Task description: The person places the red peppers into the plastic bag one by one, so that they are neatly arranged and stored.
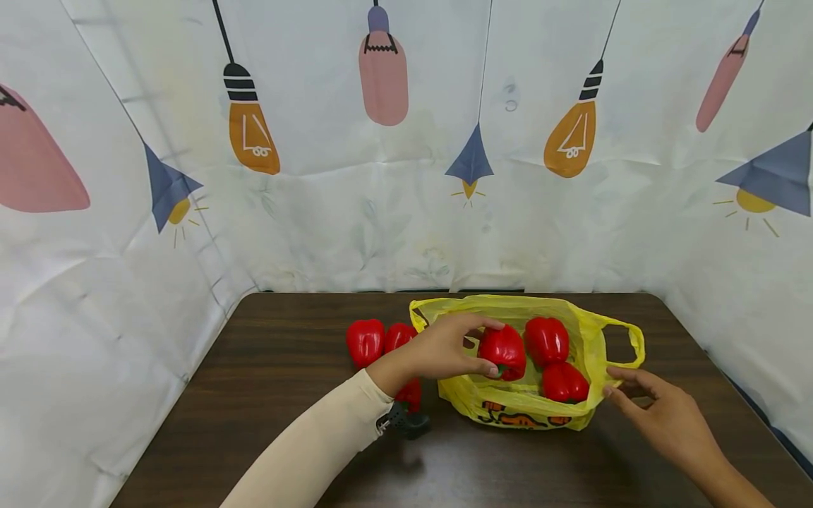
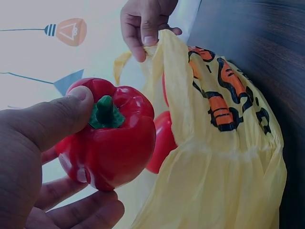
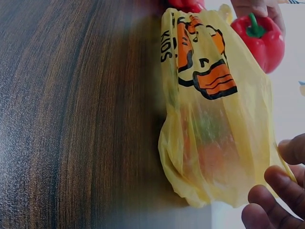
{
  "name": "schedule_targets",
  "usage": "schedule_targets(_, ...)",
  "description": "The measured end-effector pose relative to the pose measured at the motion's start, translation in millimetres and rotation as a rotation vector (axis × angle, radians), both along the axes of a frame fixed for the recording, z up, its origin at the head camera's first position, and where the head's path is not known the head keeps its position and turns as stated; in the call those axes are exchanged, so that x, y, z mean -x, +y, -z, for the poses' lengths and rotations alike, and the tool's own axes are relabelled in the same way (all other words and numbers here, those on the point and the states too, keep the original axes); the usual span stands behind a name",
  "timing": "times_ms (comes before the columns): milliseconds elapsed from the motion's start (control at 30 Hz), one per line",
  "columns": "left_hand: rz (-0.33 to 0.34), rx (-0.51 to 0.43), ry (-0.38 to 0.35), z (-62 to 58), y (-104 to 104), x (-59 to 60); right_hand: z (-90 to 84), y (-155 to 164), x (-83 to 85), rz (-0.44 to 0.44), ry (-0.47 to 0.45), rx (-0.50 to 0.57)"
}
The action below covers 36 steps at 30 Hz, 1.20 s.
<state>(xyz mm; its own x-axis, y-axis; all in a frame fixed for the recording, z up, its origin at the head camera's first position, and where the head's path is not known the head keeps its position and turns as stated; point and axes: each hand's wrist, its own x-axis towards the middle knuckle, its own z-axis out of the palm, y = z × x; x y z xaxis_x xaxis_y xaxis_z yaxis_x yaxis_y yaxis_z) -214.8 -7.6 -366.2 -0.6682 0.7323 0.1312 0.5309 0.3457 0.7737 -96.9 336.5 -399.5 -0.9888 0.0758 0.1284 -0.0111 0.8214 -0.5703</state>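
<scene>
Nearest, above the bench, the right hand pinched the edge of the yellow bag between thumb and fingers, seemingly to keep its mouth wide and steady. The left hand gripped a red pepper, thumb beside the green stem, fingers curled around, probably for a sure hold. That pepper was at the bag's mouth, in the left hand and well apart from the right. Two more peppers lay inside, between the hands. Loose peppers, partly hidden, lay beyond the left wrist. Farthest hung a patterned cloth.
</scene>
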Motion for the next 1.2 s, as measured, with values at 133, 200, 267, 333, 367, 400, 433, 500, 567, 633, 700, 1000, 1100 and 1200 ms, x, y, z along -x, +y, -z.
schedule_targets(133,0.005,0.010,0.002,3.1,7.4,0.3,0.4,0.2,0.5,0.000,-0.003,0.004)
schedule_targets(200,0.006,0.011,-0.004,4.7,10.6,0.6,0.4,0.3,0.5,0.000,-0.006,0.006)
schedule_targets(267,0.003,0.018,-0.009,6.2,14.0,1.1,0.8,0.6,0.5,0.001,-0.006,0.007)
schedule_targets(333,-0.003,0.029,-0.008,7.5,17.6,1.6,1.2,0.6,0.5,0.002,-0.003,0.005)
schedule_targets(367,-0.005,0.037,-0.004,8.2,19.4,1.9,1.4,0.5,0.5,0.001,-0.003,0.007)
schedule_targets(400,-0.008,0.047,-0.002,8.8,21.1,2.3,1.6,0.5,0.5,-0.001,-0.001,0.009)
schedule_targets(433,-0.009,0.056,-0.001,9.5,22.9,2.6,1.8,0.3,0.6,-0.003,0.003,0.009)
schedule_targets(500,-0.015,0.076,0.005,10.9,25.8,3.3,2.3,-0.1,0.4,-0.005,0.009,0.013)
schedule_targets(567,-0.019,0.097,0.021,12.8,28.7,4.3,2.7,-0.5,0.3,-0.008,0.023,0.015)
schedule_targets(633,-0.021,0.115,0.039,14.4,31.3,5.1,3.2,-0.7,0.2,-0.009,0.038,0.010)
schedule_targets(700,-0.018,0.133,0.067,16.3,33.8,6.0,3.6,-0.9,0.2,-0.010,0.048,0.010)
schedule_targets(1000,0.004,0.142,0.066,25.5,40.2,7.2,2.9,-1.2,0.0,-0.012,0.038,0.015)
schedule_targets(1100,0.004,0.164,0.076,26.9,43.2,6.7,3.3,-1.3,-0.1,-0.009,0.044,0.015)
schedule_targets(1200,0.006,0.180,0.083,28.6,46.1,6.1,4.1,-1.3,0.3,-0.010,0.054,0.016)
